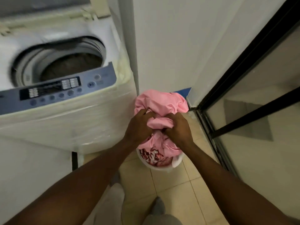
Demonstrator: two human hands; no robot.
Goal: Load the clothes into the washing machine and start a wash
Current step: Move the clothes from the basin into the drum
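A white top-loading washing machine [68,124] stands at the left with its lid up. Its drum [71,65] is open and something dark lies inside. A blue control panel [56,91] runs along its front edge. On the floor to its right sits a white laundry basket [176,163] heaped with a pink garment [160,101] over a red-and-white patterned cloth [152,155]. My left hand [138,127] and my right hand [178,127] both grip bunched folds of the pink garment above the basket.
A white wall [170,46] rises right behind the basket. A black-framed glass door [253,95] stands to the right. The floor [186,184] is beige tile. My feet in grey socks [158,207] stand just short of the basket.
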